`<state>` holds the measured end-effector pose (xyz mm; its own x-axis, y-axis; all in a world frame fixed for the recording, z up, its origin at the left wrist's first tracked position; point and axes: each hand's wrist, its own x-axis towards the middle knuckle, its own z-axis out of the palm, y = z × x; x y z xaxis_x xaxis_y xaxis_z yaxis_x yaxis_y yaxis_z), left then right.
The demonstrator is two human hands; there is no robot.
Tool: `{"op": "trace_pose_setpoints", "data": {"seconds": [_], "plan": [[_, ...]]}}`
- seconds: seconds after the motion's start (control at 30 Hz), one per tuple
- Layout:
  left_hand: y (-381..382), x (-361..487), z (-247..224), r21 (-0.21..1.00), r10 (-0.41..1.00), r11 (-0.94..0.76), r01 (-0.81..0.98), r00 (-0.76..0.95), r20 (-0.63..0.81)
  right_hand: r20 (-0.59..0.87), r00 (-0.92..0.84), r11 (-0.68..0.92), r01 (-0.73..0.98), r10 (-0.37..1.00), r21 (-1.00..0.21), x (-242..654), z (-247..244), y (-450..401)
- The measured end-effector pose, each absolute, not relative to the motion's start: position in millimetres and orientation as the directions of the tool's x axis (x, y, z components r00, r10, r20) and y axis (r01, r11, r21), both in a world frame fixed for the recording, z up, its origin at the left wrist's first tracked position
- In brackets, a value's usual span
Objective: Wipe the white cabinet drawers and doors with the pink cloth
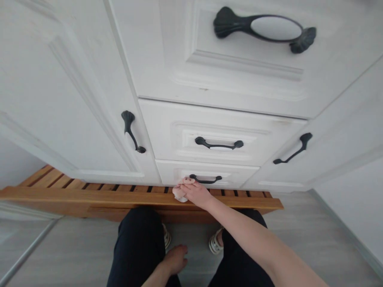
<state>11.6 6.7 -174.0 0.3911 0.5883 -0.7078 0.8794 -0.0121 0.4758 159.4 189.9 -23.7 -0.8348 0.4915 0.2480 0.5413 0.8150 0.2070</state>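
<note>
And there's the right hand (pixel 197 194), down at six o'clock in the view, fingers gripping a bunched pale pink cloth (pixel 180 193)! The cloth sits at eight o'clock from the bottom drawer's dark handle (pixel 207 181), its upper fold right beside the handle's near end. It overlaps the front edge of the slatted wooden platform (pixel 125 195); whether it touches wood or drawer front, this angle can't settle.

Lower down, also around six, the left hand (pixel 176 258) hangs between the knees, fingers loosely apart and holding nothing. Dark trousers (pixel 136 247) frame it, with light shoes (pixel 216 243) on the grey floor (pixel 299 227).

Ahead rises the white cabinet (pixel 227 107), all drawers closed! The top drawer handle (pixel 269 27) shows at one o'clock, the middle drawer handle (pixel 220 146) just off centre towards three, and door handles (pixel 131 132) at nine and three.
</note>
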Motion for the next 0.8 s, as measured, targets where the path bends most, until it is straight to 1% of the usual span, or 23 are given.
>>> {"op": "trace_pose_setpoints", "data": {"seconds": [0.1, 0.2, 0.33, 0.47, 0.53, 0.57, 0.67, 0.7, 0.73, 0.8], "plan": [[5, 11, -173, 0.463, 0.605, -0.047, 0.885, 0.394, -0.692, 0.216, -0.857, 0.824, 0.512, 0.468, 0.242, 207, -15, 186], [4, 12, -173, 0.465, 0.619, -0.058, 0.883, 0.398, -0.677, 0.193, -0.858, 0.812, 0.513, 0.476, 0.276, 266, -9, 180], [3, 13, -175, 0.46, 0.614, -0.074, 0.885, 0.404, -0.678, 0.211, -0.817, 0.751, 0.576, 0.536, 0.322, 330, 0, 170], [4, 14, -178, 0.44, 0.601, -0.093, 0.893, 0.403, -0.69, 0.266, -0.737, 0.652, 0.674, 0.621, 0.347, 356, 16, 147], [4, 14, -179, 0.429, 0.594, -0.102, 0.898, 0.401, -0.697, 0.332, -0.683, 0.589, 0.73, 0.65, 0.348, 356, 28, 136], [4, 14, -180, 0.423, 0.592, -0.107, 0.9, 0.4, -0.7, 0.385, -0.662, 0.562, 0.75, 0.643, 0.349, 354, 36, 132], [4, 14, -182, 0.417, 0.587, -0.123, 0.9, 0.405, -0.701, 0.571, -0.606, 0.495, 0.791, 0.554, 0.359, 346, 56, 135], [4, 13, -182, 0.417, 0.586, -0.125, 0.9, 0.406, -0.701, 0.611, -0.589, 0.479, 0.801, 0.528, 0.359, 344, 61, 140], [4, 13, -182, 0.417, 0.585, -0.125, 0.9, 0.406, -0.702, 0.632, -0.574, 0.467, 0.811, 0.521, 0.352, 343, 63, 147], [4, 12, -182, 0.418, 0.586, -0.117, 0.901, 0.403, -0.703, 0.627, -0.556, 0.461, 0.824, 0.545, 0.33, 343, 58, 160]]}}
